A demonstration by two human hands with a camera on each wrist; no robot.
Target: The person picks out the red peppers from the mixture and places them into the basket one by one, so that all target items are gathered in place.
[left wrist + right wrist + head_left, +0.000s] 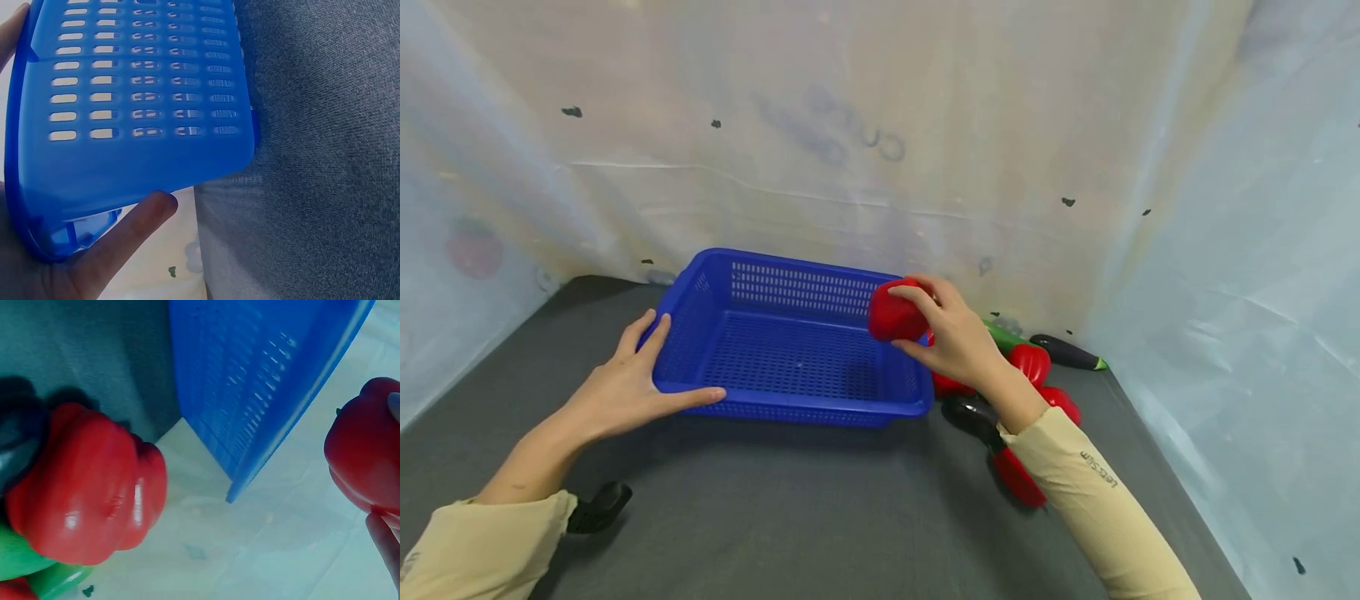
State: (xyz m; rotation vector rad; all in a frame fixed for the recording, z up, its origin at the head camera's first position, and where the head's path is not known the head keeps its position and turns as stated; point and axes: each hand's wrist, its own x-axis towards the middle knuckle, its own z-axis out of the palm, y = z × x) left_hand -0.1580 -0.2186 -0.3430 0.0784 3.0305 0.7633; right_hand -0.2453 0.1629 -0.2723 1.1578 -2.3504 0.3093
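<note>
My right hand (955,333) holds a red bell pepper (895,312) above the right end of a blue plastic basket (797,406), thumb and fingers on opposite sides of it. The basket has slotted walls, and no items show inside. My left hand (625,387) grips the basket's left end, its thumb along the front rim and its fingers at the left rim. In the left wrist view one finger (134,231) lies against the slotted end wall. The right wrist view shows the held pepper at its right edge, apart from the basket.
Right of the basket lie more red bell peppers (1030,364), a dark eggplant (1067,352), a green vegetable (1002,337), another dark vegetable (970,415) and a red piece (1018,479). Plastic sheeting (850,167) stands behind and at both sides of the dark table (820,508).
</note>
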